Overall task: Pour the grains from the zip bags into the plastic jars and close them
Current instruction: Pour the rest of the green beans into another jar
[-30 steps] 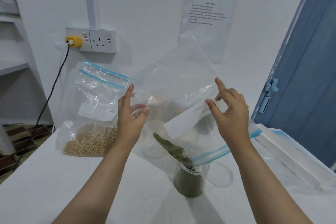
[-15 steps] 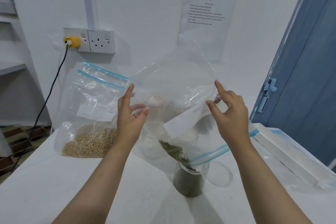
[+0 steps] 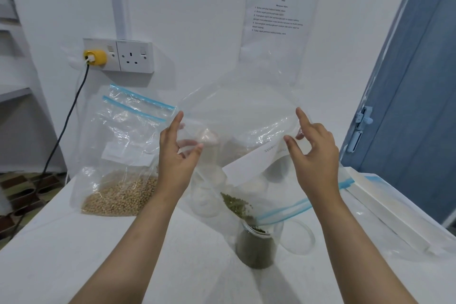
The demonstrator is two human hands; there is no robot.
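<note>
**K:** Hands status?

**R:** Left hand [image 3: 176, 158] pinched the clear zip bag [image 3: 237, 116] by its upper left part, thumb in front, index finger raised along the film. Right hand [image 3: 317, 155] pinched the upper right part, thumb and fingers curled onto the plastic, index finger pointing to 12 o'clock.

**K:** Bag orientation?

**R:** Inverted and tilted. Blue zip opening [image 3: 296, 210] was at the low end, at 5 o'clock from the bag's middle, sitting at the mouth of the plastic jar [image 3: 256, 247]. White label [image 3: 254, 163] on the bag was upside down.

**K:** Grains?

**R:** Green grains [image 3: 237, 205] lay in a narrow band inside the bag just above the zip, running down into the jar. Jar stood upright on the white table [image 3: 74, 249], already filled most of the way with green grains.

**K:** Lid?

**R:** Clear lid [image 3: 302, 239] lay flat on the table at 3 o'clock of the jar, just beside it.

**K:** Other stock?

**R:** Second zip bag [image 3: 123, 155] stood against the wall at 10 o'clock of the jar, zip up, tan grains [image 3: 123, 195] in its bottom. More jars showed through the held bag, too blurred to detail. White box [image 3: 385, 207] lay at the table's right edge.
</note>
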